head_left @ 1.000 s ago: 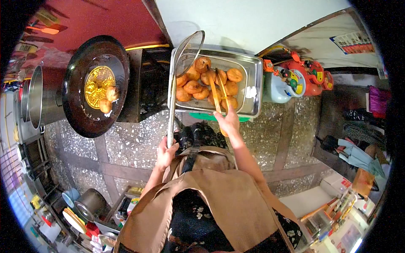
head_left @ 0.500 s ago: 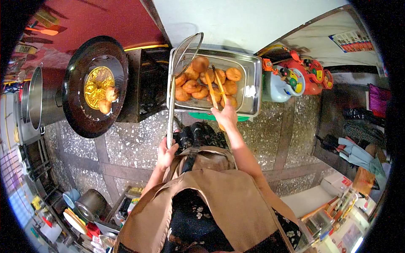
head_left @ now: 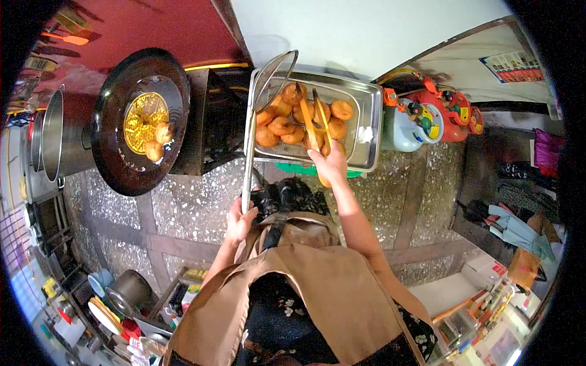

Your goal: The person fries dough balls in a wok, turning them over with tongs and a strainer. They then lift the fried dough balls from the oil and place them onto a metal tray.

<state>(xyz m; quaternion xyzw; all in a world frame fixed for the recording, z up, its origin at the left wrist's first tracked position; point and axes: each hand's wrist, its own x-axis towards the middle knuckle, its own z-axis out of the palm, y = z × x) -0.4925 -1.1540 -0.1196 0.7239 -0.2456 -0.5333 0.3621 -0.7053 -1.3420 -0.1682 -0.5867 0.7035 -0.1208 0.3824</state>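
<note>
My left hand (head_left: pixel 242 221) is closed on the long metal handle of a mesh strainer (head_left: pixel 272 78), whose basket leans over the left edge of a steel tray (head_left: pixel 370 97). Round golden-brown fried pastries (head_left: pixel 282 126) lie heaped on mesh inside the tray. Two long wooden chopsticks (head_left: pixel 311 125) with dark tips are gripped in my right hand (head_left: pixel 330 165) at the tray's near side. They reach over the pile, their tips a little apart near the upper pastries.
At left, a dark wok (head_left: pixel 108 122) of oil holds two fried pieces (head_left: pixel 153 150) over a yellow patterned disc (head_left: pixel 135 125). Left of it stands a large pot (head_left: pixel 54 137). Gas cylinders (head_left: pixel 406 129) stand right of the tray. Crates and cookware sit around the speckled floor (head_left: pixel 201 201).
The chopsticks have moved slightly farther over the pastries, the left tip now up at the far ball. The whole view has shifted a little. My left hand keeps its hold.
</note>
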